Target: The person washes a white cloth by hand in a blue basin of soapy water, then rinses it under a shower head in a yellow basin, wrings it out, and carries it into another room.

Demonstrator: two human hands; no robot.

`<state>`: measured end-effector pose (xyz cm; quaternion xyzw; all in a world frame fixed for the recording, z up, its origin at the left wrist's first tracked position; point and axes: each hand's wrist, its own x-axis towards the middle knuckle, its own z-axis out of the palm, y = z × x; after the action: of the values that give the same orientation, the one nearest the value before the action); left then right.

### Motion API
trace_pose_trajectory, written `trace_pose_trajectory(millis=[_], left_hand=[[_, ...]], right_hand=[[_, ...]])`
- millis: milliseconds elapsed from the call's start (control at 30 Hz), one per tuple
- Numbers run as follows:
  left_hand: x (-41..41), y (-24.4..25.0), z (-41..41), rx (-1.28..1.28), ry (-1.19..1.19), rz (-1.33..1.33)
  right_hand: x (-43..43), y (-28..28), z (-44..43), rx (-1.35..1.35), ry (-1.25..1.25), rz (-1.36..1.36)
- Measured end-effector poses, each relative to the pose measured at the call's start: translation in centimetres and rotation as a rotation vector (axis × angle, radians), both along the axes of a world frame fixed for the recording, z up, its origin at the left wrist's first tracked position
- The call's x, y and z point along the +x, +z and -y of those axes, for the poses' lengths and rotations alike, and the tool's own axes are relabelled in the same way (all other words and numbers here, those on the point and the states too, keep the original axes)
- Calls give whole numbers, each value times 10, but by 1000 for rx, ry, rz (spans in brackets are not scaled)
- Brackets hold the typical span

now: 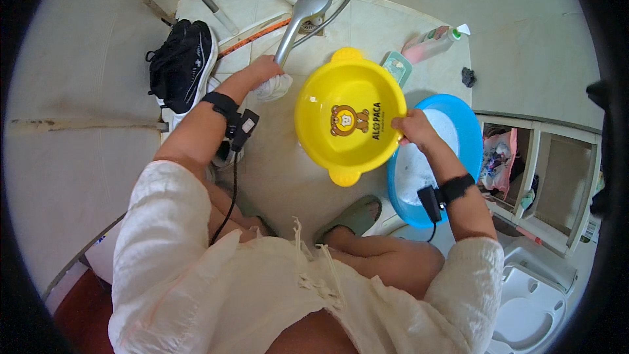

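Observation:
My left hand (pixel 265 71) grips the handle of a silver hand shower (pixel 310 4), its head pointing away from me. Just below that hand is a crumpled-looking white item (pixel 274 88); I cannot tell what it is. My right hand (pixel 416 129) pinches the right rim of a yellow plastic basin (pixel 322 142), which bears a cartoon animal and writing. Its inside faces me and I see no water in it. Partly behind my right forearm stands a blue basin (pixel 469 142) with foamy, whitish water.
Black sneakers (pixel 179 66) with white soles rest at the left wall. Near the back right are a pump bottle (pixel 430 44) of pink liquid, a green soap dish (pixel 398 68) and a dark scrubber (pixel 468 77). A white shelf unit (pixel 535 167) stands at the right. A floor drain (pixel 310 24) lies behind the shower.

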<state>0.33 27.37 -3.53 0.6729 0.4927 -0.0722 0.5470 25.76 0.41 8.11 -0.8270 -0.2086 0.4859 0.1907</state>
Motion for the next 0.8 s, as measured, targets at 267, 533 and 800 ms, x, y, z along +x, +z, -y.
trace_pose_trajectory(millis=[267, 533, 800], left_hand=[[-26, 54, 23, 302, -253, -89], [8, 105, 105, 274, -395, 56], [6, 126, 58, -572, 267, 444]], right_hand=[[5, -100, -20, 59, 393, 373], [-109, 16, -115, 695, -592, -580], [-31, 34, -47, 725, -433, -1200]])
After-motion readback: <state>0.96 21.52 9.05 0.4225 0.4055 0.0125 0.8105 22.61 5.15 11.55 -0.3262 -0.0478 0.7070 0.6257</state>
